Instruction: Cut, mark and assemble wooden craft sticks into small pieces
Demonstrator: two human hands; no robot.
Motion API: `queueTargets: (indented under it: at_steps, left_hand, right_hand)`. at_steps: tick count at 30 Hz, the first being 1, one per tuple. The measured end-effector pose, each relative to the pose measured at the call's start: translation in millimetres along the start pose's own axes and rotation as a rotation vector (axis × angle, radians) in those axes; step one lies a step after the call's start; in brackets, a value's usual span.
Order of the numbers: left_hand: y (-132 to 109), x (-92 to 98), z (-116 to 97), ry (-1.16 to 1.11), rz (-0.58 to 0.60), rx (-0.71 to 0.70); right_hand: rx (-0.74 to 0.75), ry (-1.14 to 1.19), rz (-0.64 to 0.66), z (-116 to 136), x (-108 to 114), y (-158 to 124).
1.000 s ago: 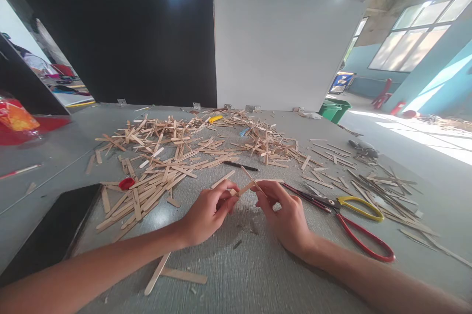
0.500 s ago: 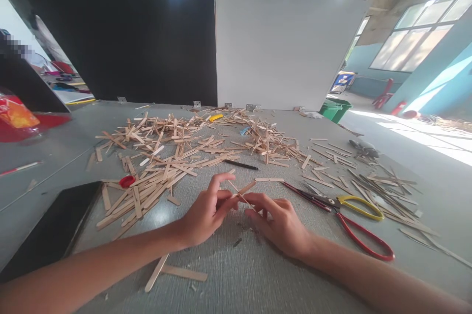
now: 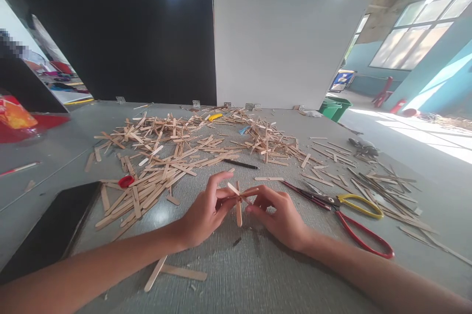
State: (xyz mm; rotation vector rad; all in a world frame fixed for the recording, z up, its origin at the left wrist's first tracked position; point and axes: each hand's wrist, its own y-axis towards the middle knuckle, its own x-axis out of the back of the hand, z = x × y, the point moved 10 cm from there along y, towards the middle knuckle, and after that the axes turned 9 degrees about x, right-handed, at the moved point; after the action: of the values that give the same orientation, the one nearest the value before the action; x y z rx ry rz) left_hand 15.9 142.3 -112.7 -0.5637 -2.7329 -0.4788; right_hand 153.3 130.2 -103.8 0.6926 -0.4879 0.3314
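I have the grey desk (image 3: pixel 258 279) across most of my head view, with a black panel (image 3: pixel 147 34) and a white panel (image 3: pixel 276 43) standing upright along its far edge. Loose wooden sticks (image 3: pixel 147 196) spread in heaps from the left side toward the far edge. A flat black slab (image 3: pixel 51 228) lies by the near left corner, and scissors (image 3: pixel 348 211) with one yellow and one red handle lie toward the right edge, blades pointing at the middle. Between these I see the left hand (image 3: pixel 206 211) and the right hand (image 3: pixel 282 213), facing each other over the middle of the desk. Held between their fingertips are the crossed sticks (image 3: pixel 239 214): right of the left hand, left of the right. One stick's long axis runs from the far edge toward the near edge; the others cross it, roughly sideways and slantwise. The left thumb and a finger pinch close to the crossing, index finger raised; the right thumb and fingers close on the other side. I judge the left fingertips slightly nearer the crossing, the relation that matters most here. Beyond lies a black pen (image 3: pixel 241 164); a red cap (image 3: pixel 126 181) sits near the slab.
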Motion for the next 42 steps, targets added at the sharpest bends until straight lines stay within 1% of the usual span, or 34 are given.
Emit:
queueTargets:
  at_steps: [1, 3, 5, 7, 9, 11, 13, 15, 16, 17, 20, 22, 24, 26, 29, 31, 33, 36, 39, 42]
  left_hand:
    - [-0.2, 0.3, -0.5, 0.022, -0.004, -0.001]
    - [-0.4, 0.5, -1.8, 0.066, -0.006, -0.003]
    - [-0.3, 0.8, -2.3, 0.109, -0.012, 0.005]
    - [0.2, 1.9, -1.9, 0.166, -0.032, 0.017]
    - [0.2, 2.2, -4.8, 0.234, -0.052, -0.013]
    - [-0.8, 1.0, -10.7, 0.287, -0.06, -0.084]
    - [-2.0, 0.2, -15.2, 0.314, -0.066, -0.138]
    - [-1.9, 1.4, -15.5, 0.327, -0.076, -0.134]
    - [-1.4, 2.5, -14.6, 0.327, -0.082, -0.116]
    - [-0.8, 3.8, -13.2, 0.318, -0.086, -0.091]
    - [1.3, 4.7, -8.3, 0.255, -0.059, -0.02]
    - [3.1, 4.8, -5.7, 0.211, -0.039, 0.001]
    - [5.8, 7.9, -4.0, 0.187, -0.053, 0.006]
    - [8.9, 13.1, -3.7, 0.176, -0.091, 0.003]
    - [12.2, 18.8, -6.6, 0.155, -0.139, -0.016]
    - [13.1, 20.6, -6.2, 0.12, -0.153, 0.002]
    - [12.8, 20.7, -4.3, 0.094, -0.153, 0.033]
    - [11.6, 17.8, -2.0, 0.065, -0.121, 0.063]
    - [11.0, 15.7, -0.1, 0.04, -0.094, 0.075]
    - [10.3, 16.2, 0.5, 0.048, -0.098, 0.062]
  right_hand:
    - [-0.006, 0.008, 0.002, -0.5, 0.2, 0.1]
    - [0.002, -0.013, -0.043, -0.1, 5.2, -1.9]
    - [0.034, -0.056, -0.103, 1.9, 11.3, -6.8]
    - [0.068, -0.07, -0.121, 3.3, 12.4, -12.0]
    - [0.074, -0.037, -0.097, 1.9, 8.9, -15.2]
    - [0.054, 0.002, -0.065, -0.7, 4.1, -16.0]
    - [0.033, 0.014, 0.013, -1.5, -5.4, -15.0]
    - [0.027, -0.007, 0.095, -0.4, -15.3, -13.9]
    - [0.029, -0.03, 0.101, 0.2, -16.5, -13.2]
    - [0.028, -0.056, 0.075, 0.1, -14.5, -12.4]
    - [-0.007, -0.115, -0.096, -4.6, 2.5, -11.3]
    - [-0.044, -0.117, -0.176, -9.4, 11.7, -10.9]
    - [-0.064, -0.105, -0.199, -12.2, 15.6, -9.1]
    - [-0.078, -0.085, -0.204, -13.8, 17.5, -7.1]
    - [-0.117, 0.009, -0.209, -19.2, 17.3, -5.4]
    - [-0.168, 0.134, -0.196, -26.8, 13.0, -5.1]
    - [-0.236, 0.273, -0.176, -35.4, 7.0, -5.3]
    - [-0.306, 0.428, -0.171, -42.9, 1.9, -5.2]
    - [-0.334, 0.514, -0.174, -44.9, 0.4, -4.7]
    - [-0.331, 0.513, -0.165, -44.4, 0.6, -4.9]
